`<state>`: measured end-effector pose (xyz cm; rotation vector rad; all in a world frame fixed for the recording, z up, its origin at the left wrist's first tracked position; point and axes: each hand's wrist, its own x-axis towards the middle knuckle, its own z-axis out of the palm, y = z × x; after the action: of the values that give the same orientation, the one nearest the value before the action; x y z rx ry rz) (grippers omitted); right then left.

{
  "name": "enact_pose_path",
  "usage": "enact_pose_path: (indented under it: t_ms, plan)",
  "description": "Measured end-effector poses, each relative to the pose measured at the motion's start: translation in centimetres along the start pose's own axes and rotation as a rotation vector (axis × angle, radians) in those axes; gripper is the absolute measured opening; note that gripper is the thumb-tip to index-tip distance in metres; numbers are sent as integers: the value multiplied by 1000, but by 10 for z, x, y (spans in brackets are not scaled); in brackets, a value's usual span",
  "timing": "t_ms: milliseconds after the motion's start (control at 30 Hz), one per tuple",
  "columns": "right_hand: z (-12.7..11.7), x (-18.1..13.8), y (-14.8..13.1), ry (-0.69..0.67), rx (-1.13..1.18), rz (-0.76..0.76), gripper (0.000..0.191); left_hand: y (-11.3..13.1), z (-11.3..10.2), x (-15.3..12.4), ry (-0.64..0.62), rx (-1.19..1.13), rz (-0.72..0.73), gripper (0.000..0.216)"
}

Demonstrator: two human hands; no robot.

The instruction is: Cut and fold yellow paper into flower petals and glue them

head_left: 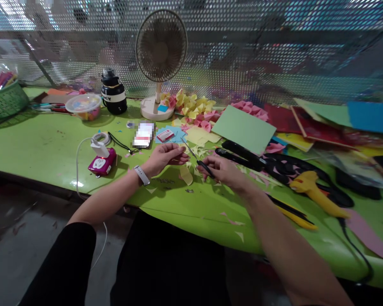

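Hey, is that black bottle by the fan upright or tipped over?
Upright: the black bottle stands on its base, its cap uppermost.

Passage over left tabletop (44, 140); fan (161, 46), bottle (114, 95) block rear, glue gun (319, 193) right.

Craft workshop: scissors (205, 168), glue gun (316, 193), coloured paper (244, 128).
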<state>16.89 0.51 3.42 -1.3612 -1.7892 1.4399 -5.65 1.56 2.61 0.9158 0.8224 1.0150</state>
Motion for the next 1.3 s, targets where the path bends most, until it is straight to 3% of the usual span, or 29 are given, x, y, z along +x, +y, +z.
enact_pose_path:
  t_ms: [267, 733, 900, 1300]
  plan:
    - [1, -3, -5, 10, -19, 37, 58, -2, -2, 2, 66, 13, 19, 13]
    - [0, 0, -2, 15, 17, 9, 57, -1, -4, 1, -42, 131, -12, 17]
    - [0, -1, -4, 32, 25, -4, 55, 1, -2, 0, 9, 100, -15, 17]
    - [-7, -3, -3, 6, -36, 23, 57, -1, -3, 2, -19, 81, 30, 13]
